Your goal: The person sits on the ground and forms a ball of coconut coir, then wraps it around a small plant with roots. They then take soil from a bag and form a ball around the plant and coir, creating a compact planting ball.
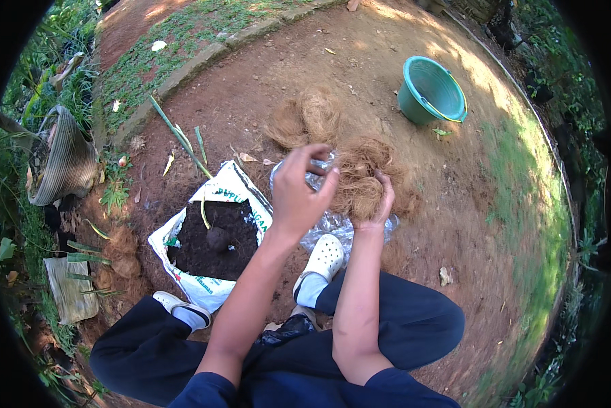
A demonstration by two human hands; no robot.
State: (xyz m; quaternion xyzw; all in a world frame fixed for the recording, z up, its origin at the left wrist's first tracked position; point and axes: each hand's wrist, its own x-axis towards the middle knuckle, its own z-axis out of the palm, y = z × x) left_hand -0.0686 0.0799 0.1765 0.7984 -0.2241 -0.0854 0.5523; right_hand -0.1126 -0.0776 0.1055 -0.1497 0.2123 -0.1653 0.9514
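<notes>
A loose clump of brown coconut fibre (361,183) rests in my right hand (377,212), which cups it from below and from the right. My left hand (298,197) is raised just left of the clump, its thumb and fingers curved and apart, with nothing seen between them. Under both hands lies crinkled clear plastic (332,228). More coconut fibre (312,117) is heaped on the ground beyond them. To the left of my left forearm stands a white printed sack (227,185), its top open on dark soil (190,248). A dark round lump (218,239) with a thin curved stalk sits on that soil.
A green bucket (414,102) with a yellow handle stands at the far right on bare earth. Green stalks with fibre bundles (123,253) lie at the left, near a ribbed grey container (64,163). My white clogs (326,257) are close to the sack and plastic.
</notes>
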